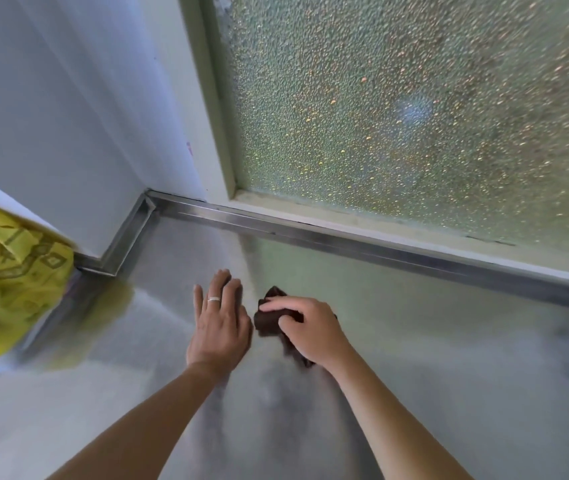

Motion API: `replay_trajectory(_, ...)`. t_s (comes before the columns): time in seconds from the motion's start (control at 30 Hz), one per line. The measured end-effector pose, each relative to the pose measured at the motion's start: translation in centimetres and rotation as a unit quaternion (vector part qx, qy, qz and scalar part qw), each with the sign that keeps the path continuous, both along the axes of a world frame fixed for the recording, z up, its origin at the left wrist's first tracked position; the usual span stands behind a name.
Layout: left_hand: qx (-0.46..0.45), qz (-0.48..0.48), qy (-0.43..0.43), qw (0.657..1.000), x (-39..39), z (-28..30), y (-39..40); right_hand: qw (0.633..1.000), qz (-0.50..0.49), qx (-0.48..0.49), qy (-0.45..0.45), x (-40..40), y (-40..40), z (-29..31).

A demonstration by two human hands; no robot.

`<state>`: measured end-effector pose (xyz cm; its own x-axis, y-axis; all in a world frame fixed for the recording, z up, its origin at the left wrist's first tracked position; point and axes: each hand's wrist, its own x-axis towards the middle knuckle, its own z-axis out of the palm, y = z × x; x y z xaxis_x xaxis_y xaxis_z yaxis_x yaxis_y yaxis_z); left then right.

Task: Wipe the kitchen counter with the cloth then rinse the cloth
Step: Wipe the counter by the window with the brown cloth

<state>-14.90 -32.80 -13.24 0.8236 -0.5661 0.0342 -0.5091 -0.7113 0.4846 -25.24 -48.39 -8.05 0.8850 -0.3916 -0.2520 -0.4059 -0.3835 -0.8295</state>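
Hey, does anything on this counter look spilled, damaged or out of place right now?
Nothing spilled or damaged shows. The right hand presses the dark cloth on the steel counter; the left hand lies flat. A yellow bag sits at the left edge.

Brushed grey stainless-steel counter (414, 341), dull sheen. Dark brown fabric cloth (267, 322), matt. Pebbled frosted window glass (414, 116). Crinkled yellow plastic bag (2, 278).

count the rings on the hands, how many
1: a silver ring on a finger of the left hand, which lies flat on the counter. The right hand, gripping the dark cloth, shows none; its curled fingers could hide one.
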Motion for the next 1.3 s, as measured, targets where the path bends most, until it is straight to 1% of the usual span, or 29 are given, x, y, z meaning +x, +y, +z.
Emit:
replay_trajectory(0.03, -0.021, 0.003, 0.012, 1.000, 0.1, 0.1, 0.1, 0.999, -0.046, 0.017, -0.010, -1.0, -0.5, 0.8)
replay_trajectory(0.07, -0.036, 0.006, 0.018, 0.999, 0.3, 0.3, 0.3, 0.994, -0.098, -0.014, -0.038, -2.0, -1.3, 1.4)
replay_trajectory(0.1, -0.037, 0.007, 0.009, 0.999, 0.7, 0.3, 0.6, 0.983, -0.146, -0.090, -0.068, -2.8, -2.1, 1.6)
replay_trajectory(0.13, -0.024, 0.004, -0.013, 1.000, 1.3, 0.4, 0.9, 0.964, -0.172, -0.188, -0.082, -3.6, -3.1, 1.3)
replay_trajectory(0.17, 0.000, -0.001, -0.039, 0.999, 2.2, 0.6, 1.2, 0.943, -0.172, -0.275, -0.078, -4.2, -3.9, 0.4)
replay_trajectory(0.2, 0.024, -0.001, -0.058, 0.998, 3.3, 0.7, 1.6, 0.927, -0.151, -0.338, -0.057, -4.5, -4.6, -0.8)
replay_trajectory(0.23, 0.044, 0.005, -0.064, 0.997, 4.6, 0.9, 2.2, 0.917, -0.127, -0.377, -0.027, -4.5, -5.0, -2.2)
replay_trajectory(0.27, 0.057, 0.013, -0.063, 0.996, 5.9, 0.9, 3.0, 0.914, -0.112, -0.389, 0.000, -4.2, -4.9, -3.5)
replay_trajectory(0.3, 0.068, 0.020, -0.062, 0.996, 7.1, 0.8, 3.8, 0.915, -0.111, -0.388, 0.015, -3.7, -4.6, -4.7)
replay_trajectory(0.37, 0.090, 0.016, -0.061, 0.994, 8.7, 0.3, 5.2, 0.913, -0.134, -0.385, 0.014, -1.8, -3.7, -6.1)
replay_trajectory(0.53, 0.121, -0.005, -0.052, 0.991, 9.3, -0.5, 5.7, 0.898, -0.149, -0.413, 0.025, 6.8, -0.4, -6.5)
replay_trajectory(0.67, 0.110, 0.001, -0.040, 0.993, 9.4, -0.4, 5.7, 0.893, -0.157, -0.422, 0.010, 11.4, 3.0, -6.8)
replay_trajectory(0.93, 0.063, 0.021, -0.026, 0.997, 9.5, -0.4, 5.7, 0.893, -0.106, -0.433, -0.062, 14.8, 5.6, -7.3)
replay_trajectory(1.03, 0.017, 0.024, -0.002, 1.000, 9.6, -0.5, 5.9, 0.905, -0.083, -0.408, -0.089, 17.3, 7.4, -7.4)
replay_trajectory(1.1, -0.043, 0.035, 0.028, 0.998, 9.4, -0.3, 6.1, 0.917, -0.053, -0.380, -0.109, 19.7, 8.9, -7.3)
replay_trajectory(1.2, -0.145, 0.082, 0.101, 0.981, 9.2, 0.9, 6.5, 0.941, 0.009, -0.316, -0.120, 22.5, 9.8, -7.2)
replay_trajectory(1.3, -0.191, 0.107, 0.113, 0.969, 9.3, 1.5, 6.9, 0.957, 0.066, -0.261, -0.109, 22.7, 9.1, -6.6)
